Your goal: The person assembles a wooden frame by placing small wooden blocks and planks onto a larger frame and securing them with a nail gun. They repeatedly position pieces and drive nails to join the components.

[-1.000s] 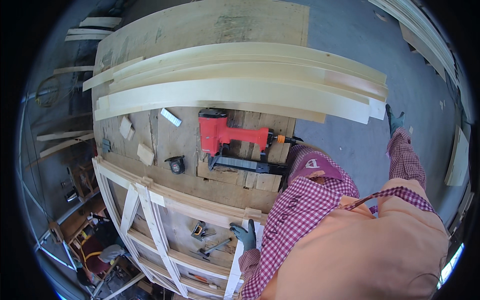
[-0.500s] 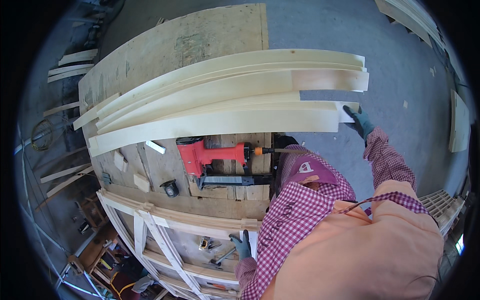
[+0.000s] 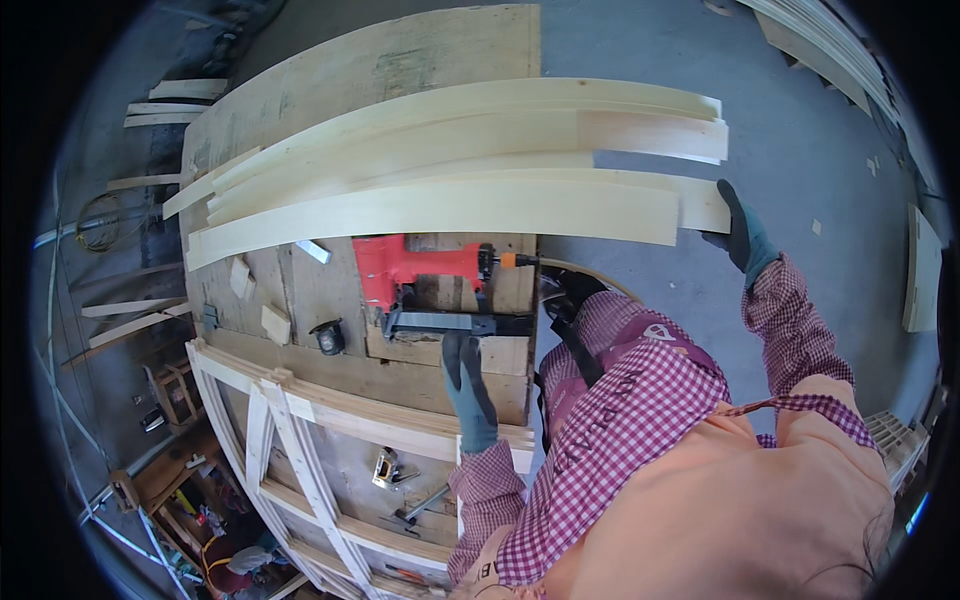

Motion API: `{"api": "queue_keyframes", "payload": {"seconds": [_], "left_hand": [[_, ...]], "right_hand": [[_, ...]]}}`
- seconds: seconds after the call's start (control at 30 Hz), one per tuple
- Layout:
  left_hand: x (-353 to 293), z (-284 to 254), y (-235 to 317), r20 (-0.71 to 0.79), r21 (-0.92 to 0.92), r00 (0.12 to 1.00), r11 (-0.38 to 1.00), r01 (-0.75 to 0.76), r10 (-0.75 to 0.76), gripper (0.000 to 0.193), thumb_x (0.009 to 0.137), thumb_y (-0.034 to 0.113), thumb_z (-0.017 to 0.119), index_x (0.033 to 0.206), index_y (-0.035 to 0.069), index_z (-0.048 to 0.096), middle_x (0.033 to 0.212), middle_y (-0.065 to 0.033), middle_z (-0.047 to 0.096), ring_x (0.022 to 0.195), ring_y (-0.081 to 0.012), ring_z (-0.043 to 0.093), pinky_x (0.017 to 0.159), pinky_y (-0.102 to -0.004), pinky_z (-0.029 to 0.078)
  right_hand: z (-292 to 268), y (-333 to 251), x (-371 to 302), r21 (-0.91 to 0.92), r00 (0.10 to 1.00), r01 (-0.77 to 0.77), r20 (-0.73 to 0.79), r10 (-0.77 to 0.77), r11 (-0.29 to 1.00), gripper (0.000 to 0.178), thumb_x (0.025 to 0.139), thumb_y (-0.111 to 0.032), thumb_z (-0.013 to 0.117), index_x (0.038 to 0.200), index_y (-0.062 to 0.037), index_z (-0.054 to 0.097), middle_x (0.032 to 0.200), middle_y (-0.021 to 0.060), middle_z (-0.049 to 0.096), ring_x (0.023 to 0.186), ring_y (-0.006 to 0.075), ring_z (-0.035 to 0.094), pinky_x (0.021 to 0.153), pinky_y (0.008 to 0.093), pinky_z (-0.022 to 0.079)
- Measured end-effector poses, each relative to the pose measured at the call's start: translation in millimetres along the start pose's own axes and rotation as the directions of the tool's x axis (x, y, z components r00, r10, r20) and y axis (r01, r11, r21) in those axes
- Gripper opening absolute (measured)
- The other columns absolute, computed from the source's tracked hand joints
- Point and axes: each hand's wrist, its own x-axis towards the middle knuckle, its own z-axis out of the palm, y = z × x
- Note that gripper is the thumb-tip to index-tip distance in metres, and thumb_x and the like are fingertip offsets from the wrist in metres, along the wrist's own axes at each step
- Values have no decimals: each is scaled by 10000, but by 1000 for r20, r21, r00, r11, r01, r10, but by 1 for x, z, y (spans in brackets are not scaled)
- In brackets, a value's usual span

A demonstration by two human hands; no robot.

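Long pale plywood strips lie across the wooden bench. My gloved right hand grips the right end of a strip in the nearest pile, which juts past the strip on top of it. The fingers close around its edge, and part of them is hidden. My gloved left hand holds nothing. Its fingers stretch away from me, just short of the black magazine of a red nail gun. That tool lies on its side, partly under the near strip's edge.
A slatted wooden frame lies along the bench's near side, with a small metal tool and a hammer inside it. A black round part and wood offcuts sit left of the nail gun. An air hose trails from the gun.
My left hand has left the frame's right end and reached forward toward the nail gun. My right hand keeps to the strip's end. The view has shifted slightly.
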Motion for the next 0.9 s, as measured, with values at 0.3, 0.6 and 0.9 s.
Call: {"api": "queue_keyframes", "payload": {"seconds": [0.3, 0.6, 0.9], "left_hand": [[27, 130, 36, 462, -411, 817, 733, 542, -346, 600, 897, 463, 502, 1282, 17, 383, 1240, -190, 498, 1126, -304, 528, 938, -429, 475], [7, 137, 21, 67, -111, 992, 988, 111, -104, 489, 867, 419, 585, 1138, 14, 533, 1041, -106, 611, 928, -213, 603, 831, -353, 503], [-53, 108, -10, 216, -973, 973, -65, 222, 87, 187, 919, 272, 486, 884, 92, 521, 676, 34, 404, 614, -105, 428, 701, -275, 449]], "right_hand": [[-22, 19, -66, -19, 984, 102, 148, -98, 995, 610, 854, -479, 571, 1275, -50, 466, 1117, 91, 563, 966, 200, 576, 754, 338, 536], [-34, 56, -42, 70, 979, 50, 193, -63, 996, 431, 871, -380, 600, 1166, -74, 531, 1028, 53, 592, 897, 163, 578, 727, 312, 514], [-38, 37, -21, -76, 911, -35, 408, 63, 997, 476, 864, -426, 588, 1214, -117, 498, 1027, 40, 585, 897, 177, 570, 737, 333, 510]]}}
